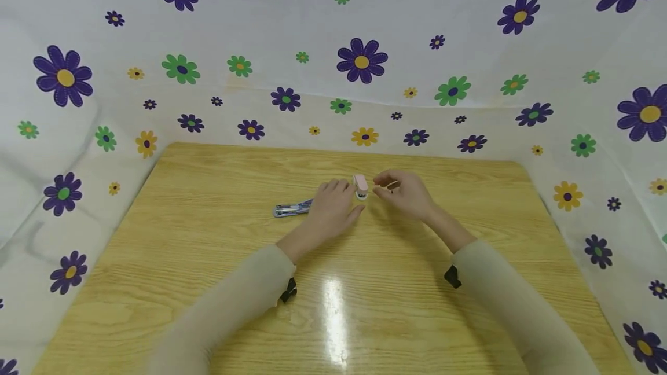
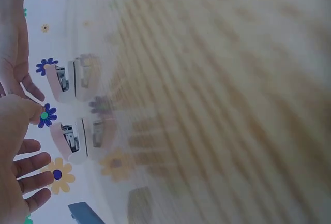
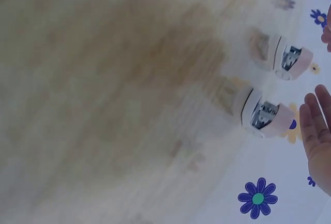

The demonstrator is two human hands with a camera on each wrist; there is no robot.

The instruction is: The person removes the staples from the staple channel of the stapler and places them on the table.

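- Head view: a pink stapler (image 1: 361,184) stands on the wooden table (image 1: 396,317) between my two hands, and I place everything else by it.
- My left hand (image 1: 334,204) is just left of the pink stapler, fingertips close beside it; I cannot tell whether they touch.
- My right hand (image 1: 405,192) is just right of the pink stapler, with a gap showing between them.
- A second pink stapler (image 2: 61,81) stands right of the first, shown by both wrist views.
- A blue stapler (image 1: 292,209) lies left of the pink stapler, one end hidden by my left hand.
- My left fingers are extended and spread, gripping nothing.
- My right fingers are loosely bent, thumb apart from them, clamped on nothing.
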